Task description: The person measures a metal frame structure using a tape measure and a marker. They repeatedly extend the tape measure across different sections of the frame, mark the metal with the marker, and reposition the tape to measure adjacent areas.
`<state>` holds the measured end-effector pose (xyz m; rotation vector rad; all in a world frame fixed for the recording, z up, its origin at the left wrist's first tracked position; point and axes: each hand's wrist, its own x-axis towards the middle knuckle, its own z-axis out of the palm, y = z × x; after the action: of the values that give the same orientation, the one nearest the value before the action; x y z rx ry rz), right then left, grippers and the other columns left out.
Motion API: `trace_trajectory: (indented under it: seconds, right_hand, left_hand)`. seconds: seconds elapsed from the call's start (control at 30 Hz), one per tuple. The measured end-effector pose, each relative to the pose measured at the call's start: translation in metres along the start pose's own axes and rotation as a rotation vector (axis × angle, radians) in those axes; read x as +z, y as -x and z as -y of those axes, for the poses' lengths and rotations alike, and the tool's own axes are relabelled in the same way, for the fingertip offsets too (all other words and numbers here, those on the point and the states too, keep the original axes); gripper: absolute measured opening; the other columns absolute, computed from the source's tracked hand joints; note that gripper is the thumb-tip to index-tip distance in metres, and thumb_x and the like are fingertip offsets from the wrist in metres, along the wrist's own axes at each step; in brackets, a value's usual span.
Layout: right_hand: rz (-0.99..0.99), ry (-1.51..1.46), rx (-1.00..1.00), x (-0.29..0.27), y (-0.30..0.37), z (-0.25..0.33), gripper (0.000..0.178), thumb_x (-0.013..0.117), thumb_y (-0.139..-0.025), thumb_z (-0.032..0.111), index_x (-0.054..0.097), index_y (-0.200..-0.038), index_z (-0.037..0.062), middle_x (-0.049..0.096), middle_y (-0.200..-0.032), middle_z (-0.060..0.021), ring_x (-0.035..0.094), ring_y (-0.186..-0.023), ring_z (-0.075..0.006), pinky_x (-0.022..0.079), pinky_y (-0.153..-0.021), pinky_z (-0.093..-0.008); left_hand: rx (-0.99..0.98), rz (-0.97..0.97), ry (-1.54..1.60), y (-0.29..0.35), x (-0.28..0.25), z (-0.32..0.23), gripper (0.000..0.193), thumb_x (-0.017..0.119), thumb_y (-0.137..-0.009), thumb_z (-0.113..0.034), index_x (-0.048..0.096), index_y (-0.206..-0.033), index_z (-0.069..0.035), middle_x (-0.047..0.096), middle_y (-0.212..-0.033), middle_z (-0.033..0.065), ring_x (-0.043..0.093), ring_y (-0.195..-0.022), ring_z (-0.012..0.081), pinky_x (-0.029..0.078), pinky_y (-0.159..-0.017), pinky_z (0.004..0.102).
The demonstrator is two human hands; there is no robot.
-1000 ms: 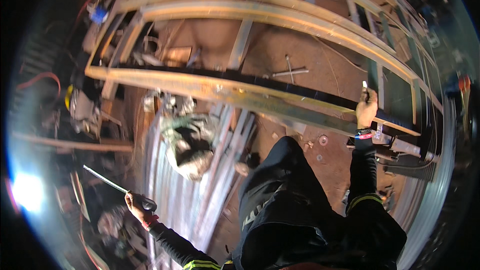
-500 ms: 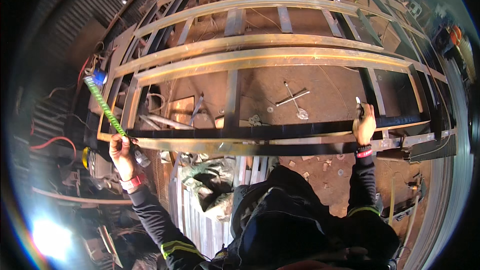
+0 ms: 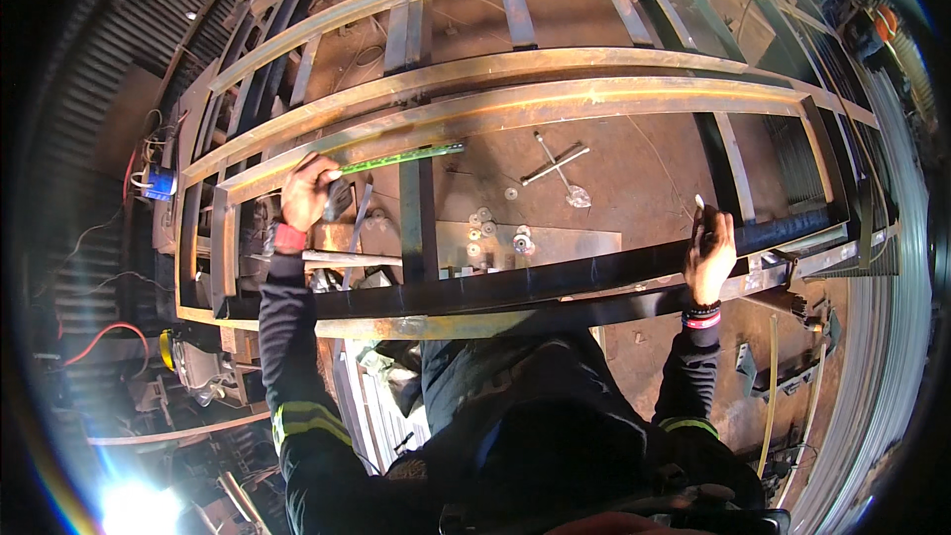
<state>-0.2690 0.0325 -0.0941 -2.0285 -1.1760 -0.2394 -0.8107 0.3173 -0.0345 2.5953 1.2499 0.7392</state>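
My left hand (image 3: 305, 190) is closed round a tape measure whose green blade (image 3: 401, 157) sticks out to the right, over the near bay of a rusty and dark steel frame (image 3: 515, 104). The dark case shows only partly beneath my fingers. At the frame's near right, my right hand (image 3: 709, 263) is closed on a small white-tipped stick (image 3: 699, 202), its tip pointing up; its kind I cannot make out. That hand rests at the dark near bar (image 3: 535, 284) of the frame.
On the floor inside the frame lie a cross-shaped wheel wrench (image 3: 555, 165) and several round washers (image 3: 485, 223). Long metal lengths (image 3: 862, 386) run along the right. A blue object (image 3: 157, 182) and a red hose (image 3: 114, 329) are at left. A bright light (image 3: 141, 510) glares at lower left.
My left hand has moved up and right from the frame's near left corner, and the tape blade has swung from up-left to pointing right. My right hand stays near the same bar.
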Motion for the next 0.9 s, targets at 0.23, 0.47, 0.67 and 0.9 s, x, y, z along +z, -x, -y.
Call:
trace_trajectory:
  seconds: [0.23, 0.47, 0.67, 0.9]
  right_hand:
    - [-0.056, 0.043, -0.055, 0.001, 0.002, 0.002, 0.015, 0.058, -0.093, 0.003, 0.064, -0.107, 0.0008, 0.062, -0.092, -0.0207, 0.061, -0.085, -0.0398, 0.050, -0.074, -0.0416]
    - [0.010, 0.054, -0.074, 0.003, 0.003, -0.012, 0.012, 0.058, -0.094, 0.007, 0.064, -0.102, 0.0004, 0.060, -0.093, -0.0200, 0.061, -0.084, -0.0408, 0.050, -0.072, -0.0440]
    - [0.053, 0.063, -0.185, 0.004, 0.003, -0.025, 0.018, 0.057, -0.092, 0.006, 0.064, -0.107, -0.0018, 0.064, -0.101, -0.0221, 0.063, -0.088, -0.0416, 0.051, -0.077, -0.0439]
    - [0.087, 0.041, -0.028, 0.008, -0.001, 0.002, 0.015, 0.061, -0.093, 0.007, 0.066, -0.103, -0.0028, 0.064, -0.093, -0.0214, 0.063, -0.085, -0.0390, 0.051, -0.075, -0.0414]
  left_hand:
    - [0.046, -0.054, 0.011, -0.046, 0.072, 0.024, 0.007, 0.068, -0.084, -0.009, 0.067, -0.090, -0.008, 0.067, -0.089, 0.0119, 0.065, -0.087, 0.0359, 0.051, -0.074, 0.0419]
    - [0.095, -0.126, 0.037, -0.049, 0.094, 0.034, 0.008, 0.063, -0.085, -0.007, 0.068, -0.090, -0.008, 0.067, -0.089, 0.0149, 0.065, -0.084, 0.0378, 0.052, -0.070, 0.0430]
    - [0.018, -0.068, -0.058, -0.050, 0.093, 0.021, 0.009, 0.066, -0.087, -0.013, 0.071, -0.094, -0.011, 0.070, -0.094, 0.0101, 0.067, -0.088, 0.0333, 0.053, -0.073, 0.0394]
    - [-0.064, -0.002, -0.091, -0.048, 0.095, 0.016, 0.011, 0.069, -0.085, -0.013, 0.072, -0.095, -0.010, 0.071, -0.094, 0.0118, 0.068, -0.085, 0.0342, 0.053, -0.074, 0.0411]
